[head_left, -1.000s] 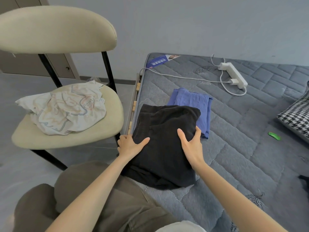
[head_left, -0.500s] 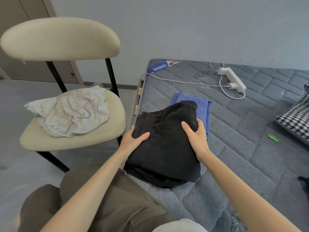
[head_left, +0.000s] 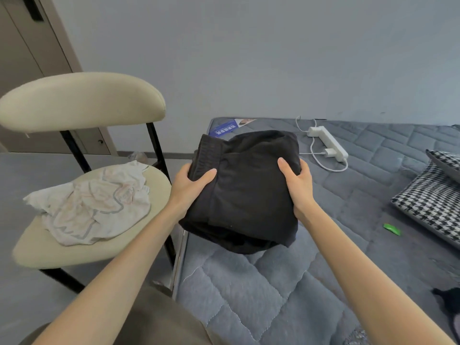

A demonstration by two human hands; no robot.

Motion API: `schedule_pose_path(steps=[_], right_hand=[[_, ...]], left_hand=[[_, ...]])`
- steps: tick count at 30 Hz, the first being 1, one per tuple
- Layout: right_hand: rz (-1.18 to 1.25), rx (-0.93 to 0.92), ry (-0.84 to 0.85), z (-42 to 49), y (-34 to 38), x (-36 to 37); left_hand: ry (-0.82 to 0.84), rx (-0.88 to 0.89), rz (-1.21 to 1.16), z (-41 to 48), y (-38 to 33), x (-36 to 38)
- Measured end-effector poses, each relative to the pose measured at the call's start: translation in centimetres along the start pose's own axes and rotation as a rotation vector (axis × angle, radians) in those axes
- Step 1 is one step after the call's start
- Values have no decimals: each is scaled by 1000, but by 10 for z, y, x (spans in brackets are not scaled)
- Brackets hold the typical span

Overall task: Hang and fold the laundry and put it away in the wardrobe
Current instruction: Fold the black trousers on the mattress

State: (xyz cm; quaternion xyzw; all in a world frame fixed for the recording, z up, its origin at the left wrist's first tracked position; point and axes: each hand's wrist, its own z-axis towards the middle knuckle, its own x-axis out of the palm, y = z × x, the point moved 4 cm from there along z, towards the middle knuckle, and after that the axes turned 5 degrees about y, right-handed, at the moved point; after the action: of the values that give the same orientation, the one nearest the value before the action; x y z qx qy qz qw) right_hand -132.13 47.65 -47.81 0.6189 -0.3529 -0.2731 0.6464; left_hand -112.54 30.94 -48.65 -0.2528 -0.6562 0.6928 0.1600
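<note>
A folded black garment [head_left: 246,192] with a ribbed waistband at its far left corner is lifted above the grey quilted mattress [head_left: 249,295]. My left hand [head_left: 189,188] grips its left edge, thumb on top and fingers underneath. My right hand [head_left: 296,185] holds the right edge the same way. The garment hides the folded blue garment that lay behind it. A crumpled white patterned garment [head_left: 97,205] lies on the seat of the cream chair [head_left: 82,100] to the left.
A white power strip [head_left: 328,143] with its cable lies on the far mattress. A houndstooth pillow [head_left: 433,207] sits at the right edge, a small green object [head_left: 392,229] in front of it. A beige door [head_left: 27,58] stands at far left. A dark item [head_left: 448,302] lies bottom right.
Both hands have closed on the black garment's sides and lifted it off the mattress. My view has tilted up, and the blue garment is now hidden behind the black one.
</note>
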Motion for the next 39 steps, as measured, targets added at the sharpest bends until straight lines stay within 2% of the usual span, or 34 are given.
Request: schedule_pose_path(steps=[6, 10, 14, 16, 18, 21, 25, 32, 36, 39], right_hand=[[39, 62, -133, 45, -6, -47], [-38, 149, -162, 71, -36, -69], [-422, 256, -121, 77, -77, -79], [-740, 211, -117, 75, -86, -77], [-1013, 47, -120, 75, -83, -67], [-1184, -143, 15, 76, -84, -40], [-1332, -24, 160, 67, -122, -44], [-1307, 29, 193, 62, -141, -48], [-1325, -1, 139, 64, -115, -43], [-1281, -82, 91, 65, -82, -31]], left_hand=[[96, 22, 27, 42, -13, 58], [85, -49, 133, 67, 15, 87], [254, -174, 554, 71, 55, 107], [303, -78, 734, 70, 61, 116], [306, 98, 859, 70, 57, 131], [364, 250, 977, 72, 56, 160], [425, 192, 1150, 64, 92, 171], [426, 187, 1099, 57, 116, 162], [492, 135, 1023, 63, 99, 148], [438, 183, 976, 68, 71, 122]])
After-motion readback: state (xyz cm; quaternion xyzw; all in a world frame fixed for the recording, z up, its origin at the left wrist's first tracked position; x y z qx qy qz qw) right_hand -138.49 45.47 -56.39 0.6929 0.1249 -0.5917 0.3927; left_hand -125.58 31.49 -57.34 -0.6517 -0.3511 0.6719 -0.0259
